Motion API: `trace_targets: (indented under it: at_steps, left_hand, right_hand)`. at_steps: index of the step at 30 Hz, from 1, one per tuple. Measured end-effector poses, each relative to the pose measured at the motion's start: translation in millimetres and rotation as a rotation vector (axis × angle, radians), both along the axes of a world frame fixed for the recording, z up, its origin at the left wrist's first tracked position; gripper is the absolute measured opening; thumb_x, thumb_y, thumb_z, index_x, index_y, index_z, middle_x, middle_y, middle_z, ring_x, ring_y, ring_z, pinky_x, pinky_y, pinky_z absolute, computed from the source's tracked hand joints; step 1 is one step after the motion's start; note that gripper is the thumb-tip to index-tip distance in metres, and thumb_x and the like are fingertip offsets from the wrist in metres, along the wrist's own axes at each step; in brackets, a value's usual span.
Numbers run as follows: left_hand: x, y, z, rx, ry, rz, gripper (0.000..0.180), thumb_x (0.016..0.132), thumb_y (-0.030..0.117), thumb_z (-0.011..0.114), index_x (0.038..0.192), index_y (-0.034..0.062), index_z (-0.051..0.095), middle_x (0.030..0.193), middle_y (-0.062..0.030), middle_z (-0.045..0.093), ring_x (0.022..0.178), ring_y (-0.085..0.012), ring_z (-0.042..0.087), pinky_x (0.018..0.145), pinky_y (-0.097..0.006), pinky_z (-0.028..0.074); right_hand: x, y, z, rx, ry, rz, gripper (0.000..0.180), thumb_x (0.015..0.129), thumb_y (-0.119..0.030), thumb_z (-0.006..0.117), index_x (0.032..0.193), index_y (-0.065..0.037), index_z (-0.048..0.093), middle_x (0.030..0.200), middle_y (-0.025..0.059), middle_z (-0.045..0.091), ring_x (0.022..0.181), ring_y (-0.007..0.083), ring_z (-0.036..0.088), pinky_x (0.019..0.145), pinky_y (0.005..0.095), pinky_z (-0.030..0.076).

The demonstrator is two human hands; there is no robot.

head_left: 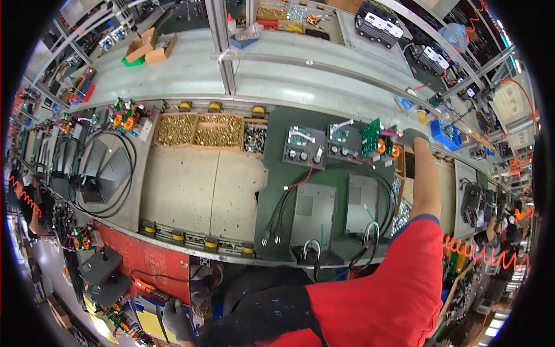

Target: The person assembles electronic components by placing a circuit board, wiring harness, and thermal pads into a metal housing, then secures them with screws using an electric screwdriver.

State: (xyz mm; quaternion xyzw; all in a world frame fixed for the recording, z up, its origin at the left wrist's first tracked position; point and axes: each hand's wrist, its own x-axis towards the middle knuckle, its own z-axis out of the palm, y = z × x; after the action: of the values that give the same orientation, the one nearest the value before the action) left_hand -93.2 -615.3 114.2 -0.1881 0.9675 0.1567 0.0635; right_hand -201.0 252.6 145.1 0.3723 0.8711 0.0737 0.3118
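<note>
My right hand [413,137], in a dark glove, reaches to the far right corner of a green pallet [277,231]. Its fingers close at the edge of a green circuit board [371,137] with orange coils, which stands upright. Left of the board sit two dark housings [302,151] with small boards and purple-white wires. Nearer on the pallet lie two grey vented covers [315,208] with black cables. My left hand [177,321], gloved grey, hangs low beside a blue-and-yellow bin [151,321]; its fingers are too indistinct to read. Near it lies a red-and-black power screwdriver [150,288].
Open cardboard trays of brass-coloured screws [218,130] and a tray of dark screws [255,137] line the conveyor's far side. Another loaded pallet [124,199] stands left. A metal post [222,52] rises behind. A blue bin [445,134] and a coiled orange hose [485,254] are right.
</note>
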Motion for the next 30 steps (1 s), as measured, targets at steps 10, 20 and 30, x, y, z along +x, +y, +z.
trace_targets:
  at_steps: [10, 20, 30]
  left_hand:
    - [-46.0, 69.5, 8.2, 0.016, -0.009, -0.233, 0.028, 0.083, 0.031, 0.066, 0.076, 0.0042, 0.061, 0.071, -0.0208, 0.061, 0.071, -0.0415, 0.062, 0.060, -0.048, 0.046]
    - [-48.7, 113.6, 11.7, 0.186, -0.189, -0.199, 0.030, 0.085, 0.040, 0.061, 0.099, 0.0146, 0.070, 0.089, -0.0108, 0.068, 0.082, -0.0317, 0.068, 0.067, -0.045, 0.053]
    - [-61.6, 196.6, -22.8, 1.492, -0.243, -0.150, 0.062, 0.088, 0.053, 0.062, 0.127, 0.0055, 0.058, 0.114, -0.0217, 0.066, 0.102, -0.0314, 0.066, 0.083, -0.044, 0.052]
  right_hand:
    - [-56.4, 6.9, -61.9, -0.257, -0.143, -0.155, 0.065, 0.083, -0.062, 0.060, 0.124, -0.012, 0.066, 0.131, 0.0140, 0.062, 0.122, 0.0273, 0.058, 0.102, 0.0396, 0.044]
    - [33.9, 60.2, -16.1, 0.342, -0.043, 0.095, 0.061, 0.088, -0.067, 0.051, 0.109, -0.014, 0.074, 0.116, 0.0170, 0.068, 0.111, 0.0221, 0.066, 0.094, 0.0396, 0.049]
    - [-72.9, -349.5, 132.8, 0.219, 0.377, 1.685, 0.040, 0.082, -0.044, 0.068, 0.106, -0.012, 0.068, 0.124, 0.0157, 0.063, 0.111, 0.0343, 0.060, 0.075, 0.0468, 0.053]
